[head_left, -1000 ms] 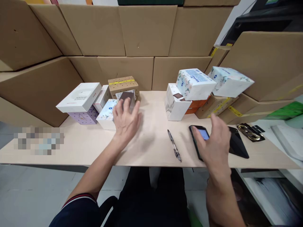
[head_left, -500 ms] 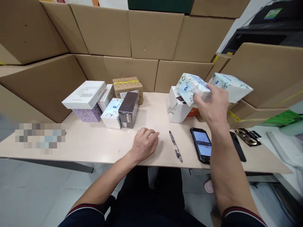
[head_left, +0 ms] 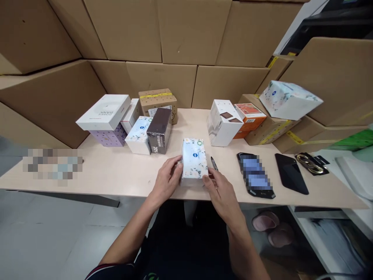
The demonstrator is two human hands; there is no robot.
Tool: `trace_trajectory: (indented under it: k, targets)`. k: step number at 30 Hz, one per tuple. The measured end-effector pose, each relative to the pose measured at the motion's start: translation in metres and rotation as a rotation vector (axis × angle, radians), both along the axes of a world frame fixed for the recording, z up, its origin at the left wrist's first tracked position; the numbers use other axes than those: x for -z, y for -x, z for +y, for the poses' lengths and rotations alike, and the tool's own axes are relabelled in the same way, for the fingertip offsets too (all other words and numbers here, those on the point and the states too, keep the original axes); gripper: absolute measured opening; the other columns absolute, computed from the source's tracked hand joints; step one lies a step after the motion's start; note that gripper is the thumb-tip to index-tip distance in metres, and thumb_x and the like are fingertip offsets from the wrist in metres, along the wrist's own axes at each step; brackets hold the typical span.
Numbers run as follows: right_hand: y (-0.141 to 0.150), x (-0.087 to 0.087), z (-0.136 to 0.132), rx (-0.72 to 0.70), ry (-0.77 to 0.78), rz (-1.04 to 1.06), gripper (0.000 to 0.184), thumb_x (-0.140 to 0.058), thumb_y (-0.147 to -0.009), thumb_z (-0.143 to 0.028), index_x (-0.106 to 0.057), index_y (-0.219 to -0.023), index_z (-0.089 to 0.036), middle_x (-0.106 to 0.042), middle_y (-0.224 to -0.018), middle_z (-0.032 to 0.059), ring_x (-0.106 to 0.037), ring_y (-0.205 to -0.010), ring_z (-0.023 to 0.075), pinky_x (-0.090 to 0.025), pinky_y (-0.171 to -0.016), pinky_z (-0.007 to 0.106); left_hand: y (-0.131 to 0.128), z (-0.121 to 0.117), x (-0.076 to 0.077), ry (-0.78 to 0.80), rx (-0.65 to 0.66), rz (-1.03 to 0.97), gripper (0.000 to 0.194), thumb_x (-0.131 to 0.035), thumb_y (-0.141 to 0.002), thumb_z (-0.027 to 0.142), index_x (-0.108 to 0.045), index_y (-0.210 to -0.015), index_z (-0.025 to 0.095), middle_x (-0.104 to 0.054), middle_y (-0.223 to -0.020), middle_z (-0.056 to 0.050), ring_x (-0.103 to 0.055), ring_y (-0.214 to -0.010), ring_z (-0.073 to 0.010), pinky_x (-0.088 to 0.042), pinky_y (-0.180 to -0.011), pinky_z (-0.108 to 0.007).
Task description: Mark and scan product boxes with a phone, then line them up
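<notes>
A floral white-and-blue box, like a tissue pack, sits near the table's front edge between both hands. My left hand grips its left side, fingers bent against it. On its right side my right hand presses with thumb and fingers. A pen lies just beyond that hand, partly hidden by it. To the left stand a dark brown box and another floral box. A white box stands at the right rear.
At the left a power bank box lies on a purple box. An orange box and a carton carrying a floral box stand at the right. Two phones, a lit one and a dark one, lie at the right front. Cardboard walls line the back.
My right hand has brought the floral box from above the white box down to the table's front. My left hand has come to its left side. The view has tilted down slightly.
</notes>
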State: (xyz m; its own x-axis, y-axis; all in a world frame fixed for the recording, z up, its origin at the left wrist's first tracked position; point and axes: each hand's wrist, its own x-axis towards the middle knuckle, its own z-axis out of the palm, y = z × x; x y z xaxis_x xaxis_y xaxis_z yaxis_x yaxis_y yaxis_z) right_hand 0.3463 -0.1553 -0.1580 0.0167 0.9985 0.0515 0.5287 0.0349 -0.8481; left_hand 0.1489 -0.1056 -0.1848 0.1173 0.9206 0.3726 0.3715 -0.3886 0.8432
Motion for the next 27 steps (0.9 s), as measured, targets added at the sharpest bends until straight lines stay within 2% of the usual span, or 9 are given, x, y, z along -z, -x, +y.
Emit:
trace_trajectory:
  k: [3,7,10,14,17,20,23,27]
  targets:
    - [-0.001,0.002,0.001,-0.024,-0.033,0.056,0.054,-0.047,-0.095,-0.055,-0.049,-0.140,-0.026,-0.061,-0.136,0.0105,-0.066,-0.107,0.0246,-0.053,-0.093,0.043,0.001,-0.005,0.001,0.020,-0.001,-0.003,0.038,-0.046,-0.099,0.039,-0.056,-0.133,0.023,-0.061,-0.132,-0.011,-0.060,-0.119,-0.0233,-0.051,-0.101,-0.041]
    - [0.005,0.010,0.003,-0.054,-0.082,0.142,0.057,-0.047,-0.096,-0.051,-0.042,-0.146,-0.025,-0.055,-0.143,0.0118,-0.061,-0.120,0.0254,-0.053,-0.097,0.042,-0.002,-0.009,-0.002,-0.001,-0.017,0.032,0.037,-0.043,-0.101,0.037,-0.056,-0.133,0.023,-0.062,-0.133,-0.009,-0.058,-0.123,-0.0223,-0.049,-0.103,-0.039]
    - [0.007,0.017,0.001,-0.016,-0.113,0.153,0.060,-0.047,-0.096,-0.049,-0.035,-0.150,-0.025,-0.050,-0.147,0.0125,-0.058,-0.125,0.0248,-0.053,-0.098,0.042,-0.003,-0.009,-0.002,-0.009,-0.009,0.055,0.038,-0.044,-0.100,0.035,-0.054,-0.135,0.023,-0.061,-0.132,-0.010,-0.059,-0.121,-0.0218,-0.049,-0.103,-0.039]
    - [0.010,0.021,-0.004,0.053,-0.259,0.022,0.055,-0.044,-0.098,-0.044,-0.034,-0.150,-0.028,-0.044,-0.149,0.0119,-0.051,-0.131,0.0249,-0.049,-0.104,0.048,-0.002,-0.009,-0.001,-0.035,0.004,0.064,0.038,-0.048,-0.099,0.035,-0.054,-0.135,0.025,-0.059,-0.130,-0.010,-0.059,-0.118,-0.0208,-0.050,-0.100,-0.038]
    - [0.019,0.022,-0.003,0.040,-0.345,-0.135,0.065,-0.056,-0.091,-0.048,-0.035,-0.148,-0.027,-0.043,-0.145,0.0142,-0.045,-0.135,0.0294,-0.046,-0.106,0.054,-0.001,-0.008,-0.001,-0.071,0.024,0.057,0.038,-0.054,-0.096,0.036,-0.056,-0.133,0.026,-0.056,-0.131,-0.011,-0.056,-0.123,-0.0216,-0.050,-0.102,-0.039]
    - [0.030,0.027,0.003,0.143,-0.407,-0.196,0.073,-0.069,-0.082,-0.048,-0.039,-0.144,-0.023,-0.043,-0.139,0.0170,-0.045,-0.132,0.0329,-0.046,-0.104,0.057,0.000,-0.008,0.001,-0.099,0.019,0.052,0.038,-0.058,-0.095,0.036,-0.059,-0.131,0.026,-0.053,-0.133,-0.011,-0.051,-0.128,-0.0228,-0.047,-0.106,-0.041]
    - [0.032,0.033,0.010,0.186,-0.437,-0.053,0.067,-0.070,-0.081,-0.042,-0.043,-0.139,-0.023,-0.046,-0.136,0.0150,-0.046,-0.131,0.0305,-0.045,-0.105,0.054,0.000,-0.007,0.003,-0.098,-0.004,0.042,0.035,-0.059,-0.094,0.037,-0.062,-0.128,0.028,-0.052,-0.134,-0.010,-0.050,-0.129,-0.0231,-0.045,-0.109,-0.042]
    - [0.018,0.035,0.013,0.104,-0.215,0.408,0.069,-0.064,-0.086,-0.045,-0.034,-0.145,-0.026,-0.051,-0.140,0.0132,-0.056,-0.124,0.0273,-0.051,-0.101,0.048,0.003,-0.007,0.005,-0.097,-0.158,-0.058,0.038,-0.056,-0.095,0.038,-0.057,-0.132,0.028,-0.051,-0.135,-0.010,-0.047,-0.131,-0.0233,-0.044,-0.109,-0.042]
